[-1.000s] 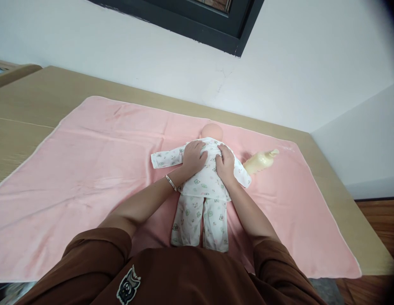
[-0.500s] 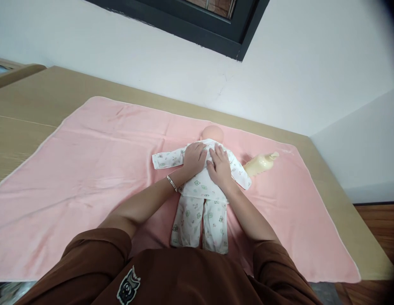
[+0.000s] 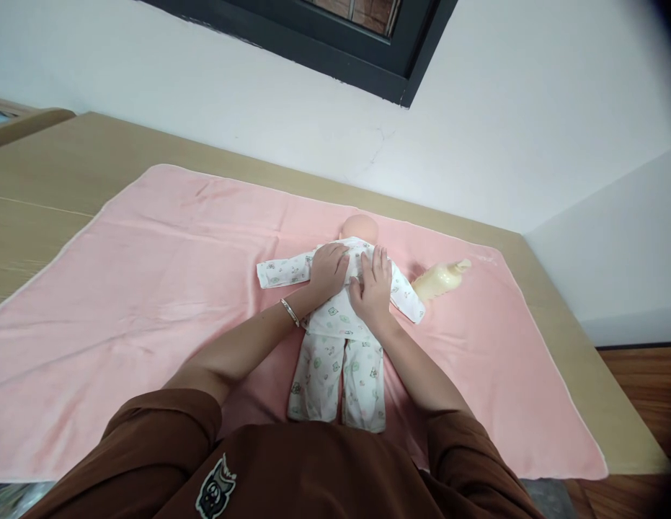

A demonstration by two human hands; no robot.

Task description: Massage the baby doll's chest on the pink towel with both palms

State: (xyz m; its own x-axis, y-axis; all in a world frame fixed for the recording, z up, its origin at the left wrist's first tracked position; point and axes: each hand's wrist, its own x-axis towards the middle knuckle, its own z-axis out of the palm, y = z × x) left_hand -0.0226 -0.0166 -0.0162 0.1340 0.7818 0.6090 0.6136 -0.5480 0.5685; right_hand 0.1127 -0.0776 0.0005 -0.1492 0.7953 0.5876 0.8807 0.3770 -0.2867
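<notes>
A baby doll (image 3: 360,228) in a white printed top (image 3: 335,319) and matching trousers (image 3: 317,375) lies on a pink blanket (image 3: 194,238). Its head points toward the wall and its sleeves stretch out to both sides; no face shows. My left hand (image 3: 329,271) rests flat on the left part of the doll's upper body, fingers pointing inward. Beside it, my right hand (image 3: 374,285) lies on the right part with its fingers spread. A narrow strip of printed cloth shows between the two hands. Neither hand grasps anything.
A pale yellow pump bottle (image 3: 440,280) lies on its side by the doll's right-hand sleeve. The blanket covers much of a wooden table (image 3: 589,367). Behind stand a white wall (image 3: 476,122) and a dark window frame (image 3: 367,72).
My right hand has shifted very slightly on the doll's top, its fingers now pointing more upright. My left hand stays in place. The whole view has moved a touch.
</notes>
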